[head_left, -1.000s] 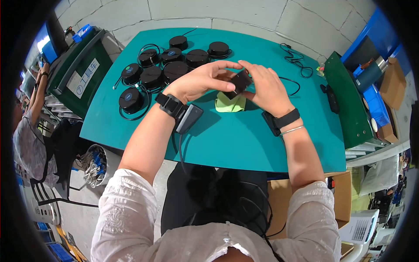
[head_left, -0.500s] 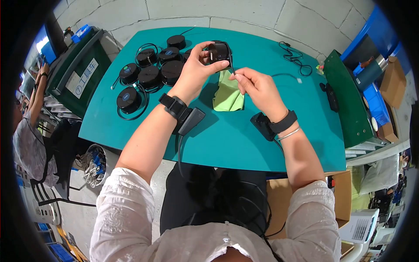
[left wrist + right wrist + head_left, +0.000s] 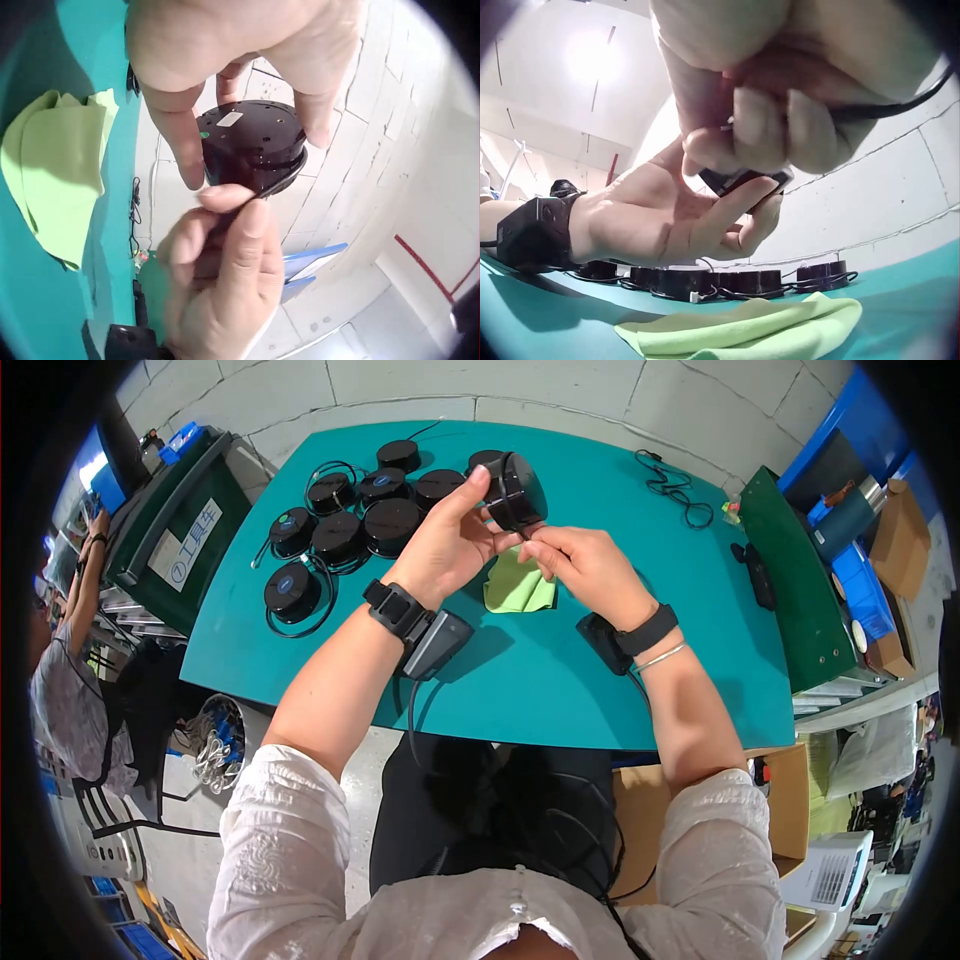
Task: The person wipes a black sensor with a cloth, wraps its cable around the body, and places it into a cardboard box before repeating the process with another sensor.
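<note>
My left hand (image 3: 445,555) holds a black round puck-shaped device (image 3: 520,492) up over the table, its fingers spread round the rim. A thin black cable (image 3: 283,183) runs along the device's side. My right hand (image 3: 592,568) pinches this cable close below the device, thumb against forefinger. In the left wrist view, the device's flat face has small holes and a white label (image 3: 229,119). A folded light green cloth (image 3: 518,588) lies on the table beneath the hands. The right wrist view shows the device mostly hidden behind fingers.
Several similar black round devices (image 3: 338,538) with cables stand at the table's back left. A loose black cable (image 3: 672,490) lies at the back right. A green cabinet (image 3: 800,590) borders the right side of the green table (image 3: 560,690), and a block wall (image 3: 560,385) stands behind.
Both hands were together round a dark object over the cloth. Then the right hand drew out the cable; now the left hand has turned the device, and the right hand is close beneath it.
</note>
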The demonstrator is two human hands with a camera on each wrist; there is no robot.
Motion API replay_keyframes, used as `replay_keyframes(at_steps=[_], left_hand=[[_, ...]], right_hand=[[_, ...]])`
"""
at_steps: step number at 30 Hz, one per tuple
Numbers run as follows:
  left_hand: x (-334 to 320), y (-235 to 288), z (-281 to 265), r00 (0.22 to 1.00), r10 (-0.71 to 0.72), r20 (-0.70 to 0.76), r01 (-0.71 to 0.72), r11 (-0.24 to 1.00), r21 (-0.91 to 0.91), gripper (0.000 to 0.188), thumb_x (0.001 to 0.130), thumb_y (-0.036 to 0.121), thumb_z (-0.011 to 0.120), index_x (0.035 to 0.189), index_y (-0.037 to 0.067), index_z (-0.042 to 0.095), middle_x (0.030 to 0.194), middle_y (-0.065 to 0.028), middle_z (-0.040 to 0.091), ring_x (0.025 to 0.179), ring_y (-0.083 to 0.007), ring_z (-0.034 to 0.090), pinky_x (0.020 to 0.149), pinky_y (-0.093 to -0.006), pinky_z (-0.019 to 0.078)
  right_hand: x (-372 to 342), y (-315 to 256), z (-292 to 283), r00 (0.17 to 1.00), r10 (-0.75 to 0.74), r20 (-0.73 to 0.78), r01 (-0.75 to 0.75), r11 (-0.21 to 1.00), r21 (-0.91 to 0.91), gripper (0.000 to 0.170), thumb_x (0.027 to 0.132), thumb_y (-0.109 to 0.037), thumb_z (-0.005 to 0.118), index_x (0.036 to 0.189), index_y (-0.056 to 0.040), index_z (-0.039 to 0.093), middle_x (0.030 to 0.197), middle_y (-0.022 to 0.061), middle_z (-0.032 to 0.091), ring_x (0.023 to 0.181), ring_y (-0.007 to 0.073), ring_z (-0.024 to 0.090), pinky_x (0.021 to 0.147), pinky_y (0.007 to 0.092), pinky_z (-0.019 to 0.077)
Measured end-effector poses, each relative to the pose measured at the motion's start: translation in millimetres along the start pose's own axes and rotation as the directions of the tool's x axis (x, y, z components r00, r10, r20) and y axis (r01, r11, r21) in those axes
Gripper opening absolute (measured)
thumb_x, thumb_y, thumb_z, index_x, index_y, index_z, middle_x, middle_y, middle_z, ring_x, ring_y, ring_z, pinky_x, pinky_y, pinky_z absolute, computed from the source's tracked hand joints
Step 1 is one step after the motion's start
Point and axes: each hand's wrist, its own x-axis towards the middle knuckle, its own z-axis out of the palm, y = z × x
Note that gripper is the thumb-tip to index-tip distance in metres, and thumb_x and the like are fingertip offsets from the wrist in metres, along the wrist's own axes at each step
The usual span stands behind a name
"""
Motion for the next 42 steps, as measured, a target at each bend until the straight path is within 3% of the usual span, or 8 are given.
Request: replay_keyframes(at_steps=[7, 12, 22, 26, 34, 35, 38, 42], left_hand=[[-1.7, 6.8, 6.4, 0.99, -0.126, -0.063, 0.12, 0.988, -0.097, 0.053, 0.102, 0.047, 0.035, 0.128, 0.005, 0.054, 0.117, -0.0149, 0.063, 0.103, -0.0323, 0.062, 0.083, -0.0386, 0.0534], [1.6, 8.0, -9.0, 0.954, -0.193, 0.229, 0.213, 0.975, -0.067, 0.057, 0.101, 0.047, 0.027, 0.125, 0.004, 0.055, 0.114, -0.0154, 0.063, 0.088, -0.0319, 0.064, 0.066, -0.0392, 0.0508], [-0.8, 24.7, -8.0, 0.962, -0.273, 0.008, 0.272, 0.957, -0.101, 0.063, 0.1, 0.049, 0.027, 0.121, -0.003, 0.056, 0.095, -0.0264, 0.065, 0.06, -0.0265, 0.06, 0.042, -0.0264, 0.0424], [0.3, 14.0, -8.3, 0.923, -0.351, 0.158, 0.364, 0.93, -0.058, 0.063, 0.1, 0.049, 0.029, 0.117, -0.003, 0.058, 0.092, -0.0281, 0.065, 0.056, -0.0285, 0.059, 0.04, -0.0261, 0.0413], [5.9, 11.0, -15.0, 0.994, -0.106, 0.031, 0.11, 0.983, -0.149, 0.048, 0.102, 0.042, 0.039, 0.126, 0.003, 0.052, 0.122, -0.0193, 0.058, 0.102, -0.0312, 0.059, 0.085, -0.0381, 0.0513], [7.5, 8.6, -16.9, 0.999, -0.043, 0.0, 0.043, 0.991, -0.125, 0.046, 0.101, 0.04, 0.042, 0.127, 0.003, 0.051, 0.125, -0.0171, 0.057, 0.107, -0.0295, 0.057, 0.09, -0.0395, 0.0494], [5.6, 7.2, -10.8, 0.999, 0.026, -0.043, -0.03, 0.995, -0.096, 0.041, 0.098, 0.031, 0.053, 0.129, 0.004, 0.05, 0.124, -0.0119, 0.057, 0.113, -0.0232, 0.054, 0.098, -0.0387, 0.0445], [0.9, 5.5, -3.1, 0.977, 0.066, 0.204, -0.157, 0.869, 0.469, 0.054, 0.076, 0.008, 0.076, 0.125, 0.008, 0.054, 0.121, -0.005, 0.054, 0.111, -0.0176, 0.054, 0.096, -0.0337, 0.0463]], right_hand=[[1.0, 6.2, -10.5, 0.999, -0.031, 0.012, 0.032, 0.995, -0.091, 0.025, 0.091, -0.029, 0.062, 0.093, -0.0055, 0.069, 0.078, 0.0126, 0.066, 0.07, 0.0276, 0.062, 0.061, 0.0352, 0.0488], [2.5, 12.9, -14.1, 0.997, 0.046, -0.068, -0.055, 0.989, -0.138, 0.017, 0.084, -0.017, 0.068, 0.09, -0.0016, 0.068, 0.083, 0.0102, 0.067, 0.07, 0.0189, 0.062, 0.063, 0.0302, 0.0488], [1.6, 2.5, -30.1, 0.975, 0.002, -0.222, -0.013, 0.999, -0.046, 0.017, 0.08, -0.019, 0.075, 0.086, -0.0053, 0.066, 0.074, 0.0013, 0.057, 0.062, 0.0096, 0.048, 0.056, 0.0248, 0.0407], [-1.2, -3.0, -29.4, 0.983, -0.067, -0.174, 0.058, 0.997, -0.053, 0.017, 0.081, -0.019, 0.074, 0.086, -0.0052, 0.065, 0.075, 0.0014, 0.058, 0.061, 0.0094, 0.049, 0.055, 0.0245, 0.0411], [5.7, 66.7, -37.9, 0.813, 0.154, -0.561, -0.197, 0.98, -0.015, 0.023, 0.087, -0.018, 0.067, 0.102, -0.0014, 0.063, 0.099, 0.0122, 0.064, 0.092, 0.0242, 0.061, 0.08, 0.0355, 0.0489], [-0.3, 86.8, -34.8, 0.734, -0.12, -0.668, -0.302, 0.823, -0.48, 0.036, 0.087, -0.012, 0.062, 0.121, -0.0021, 0.055, 0.123, 0.0179, 0.056, 0.114, 0.0318, 0.052, 0.098, 0.0432, 0.0416], [4.7, 32.3, -33.9, 0.75, -0.362, -0.554, -0.018, 0.826, -0.564, 0.049, 0.085, -0.007, 0.059, 0.133, -0.0055, 0.048, 0.134, 0.0165, 0.049, 0.122, 0.0339, 0.045, 0.105, 0.0454, 0.0348], [7.5, 3.9, -20.6, 0.868, -0.434, -0.243, 0.154, 0.7, -0.697, 0.054, 0.085, 0.001, 0.055, 0.137, -0.0139, 0.049, 0.144, 0.0066, 0.045, 0.138, 0.0314, 0.035, 0.111, 0.0454, 0.0352]])
